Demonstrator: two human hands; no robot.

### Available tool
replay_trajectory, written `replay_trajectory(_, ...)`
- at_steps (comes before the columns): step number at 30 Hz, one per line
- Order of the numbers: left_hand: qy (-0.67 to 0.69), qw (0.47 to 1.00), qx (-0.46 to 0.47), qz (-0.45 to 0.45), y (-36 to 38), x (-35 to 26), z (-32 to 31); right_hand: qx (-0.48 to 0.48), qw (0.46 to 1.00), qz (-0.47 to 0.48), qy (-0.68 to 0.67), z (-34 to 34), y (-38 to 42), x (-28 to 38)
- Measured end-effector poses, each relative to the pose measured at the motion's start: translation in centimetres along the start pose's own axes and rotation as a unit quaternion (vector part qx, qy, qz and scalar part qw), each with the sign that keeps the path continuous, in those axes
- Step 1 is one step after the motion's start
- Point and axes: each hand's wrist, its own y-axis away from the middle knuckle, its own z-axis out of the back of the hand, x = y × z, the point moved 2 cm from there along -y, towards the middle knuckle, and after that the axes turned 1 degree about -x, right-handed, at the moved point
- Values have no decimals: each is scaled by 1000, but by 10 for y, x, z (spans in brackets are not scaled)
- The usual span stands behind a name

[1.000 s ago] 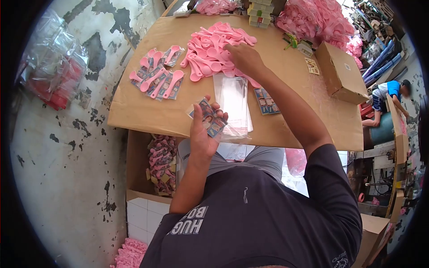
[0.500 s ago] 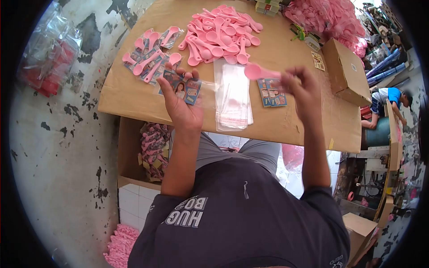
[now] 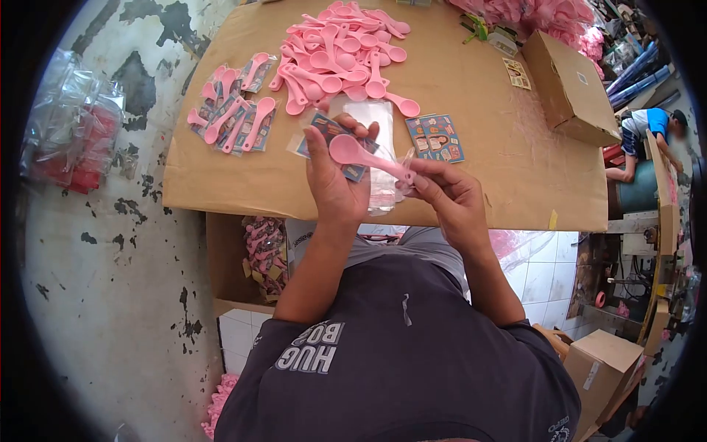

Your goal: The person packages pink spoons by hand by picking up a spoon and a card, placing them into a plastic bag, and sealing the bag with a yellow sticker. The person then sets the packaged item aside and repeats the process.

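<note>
Above the table (image 3: 545, 188), the right grip (image 3: 461, 202) pinches a pink spoon (image 3: 361, 154), left grip (image 3: 340, 190) half-curled under a card (image 3: 327, 126)

Set on the surface (image 3: 530, 188), with spoons (image 3: 339, 59) at the back, packs (image 3: 234, 121) left of them, cards (image 3: 436, 138) right of the bags (image 3: 374, 112), and a box (image 3: 571, 88) far right.

Carton (image 3: 571, 88) at the worktop's (image 3: 515, 191) right edge

Toward the far right corner sit a green object (image 3: 475, 28) and, just beside it, a small clear box (image 3: 503, 41). A yellow scrap (image 3: 553, 219) is at the near edge, toward the right corner. Beyond the left edge, clear and red bags (image 3: 77, 121) hang against a peeling wall (image 3: 140, 295). Past the right edge, a person (image 3: 648, 129) in blue and white bends near a green drum (image 3: 639, 193).
</note>
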Motion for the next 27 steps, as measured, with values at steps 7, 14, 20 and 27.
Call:
replay_trajectory(7,76,988,8,135,19,13,-1,52,994,57,72,12,-6,-21)
replay_trajectory(14,98,973,-7,207,19,9,8,25,918,245,310,-5,1,4)
replay_trajectory(20,81,965,-57,244,6,-7,22,241,894,331,181,11,0,17)
replay_trajectory(27,119,938,57,321,18,-19,-13,108,761,365,525,-11,-15,27)
